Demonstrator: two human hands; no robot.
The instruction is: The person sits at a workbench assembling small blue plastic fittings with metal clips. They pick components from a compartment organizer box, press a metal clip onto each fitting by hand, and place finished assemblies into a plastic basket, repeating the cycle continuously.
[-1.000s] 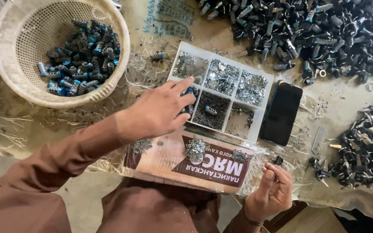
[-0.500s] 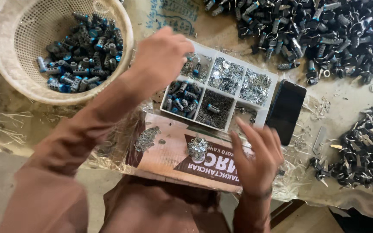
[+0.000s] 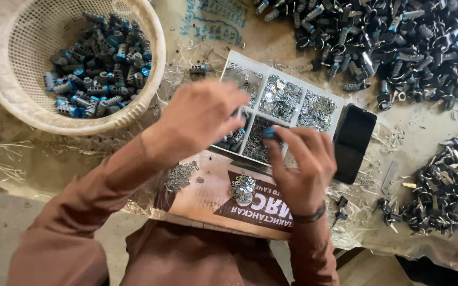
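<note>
We've got both hands over the tray (image 3: 345, 103) — right hand (image 3: 300, 164) fingers pinch a small blue-tipped part (image 3: 269, 132), left hand (image 3: 200, 119) fingers curl closed over the near compartment. Best to keep that pinch low over the tray — drops land inside.

Worktable (image 3: 430, 132) with basket (image 3: 6, 100), divided tray (image 3: 340, 100), phone (image 3: 353, 142).

A flat brown cardboard box (image 3: 208, 196) with a dark label (image 3: 255, 206) lies beside a black phone (image 3: 353, 143), its screen dark.
</note>
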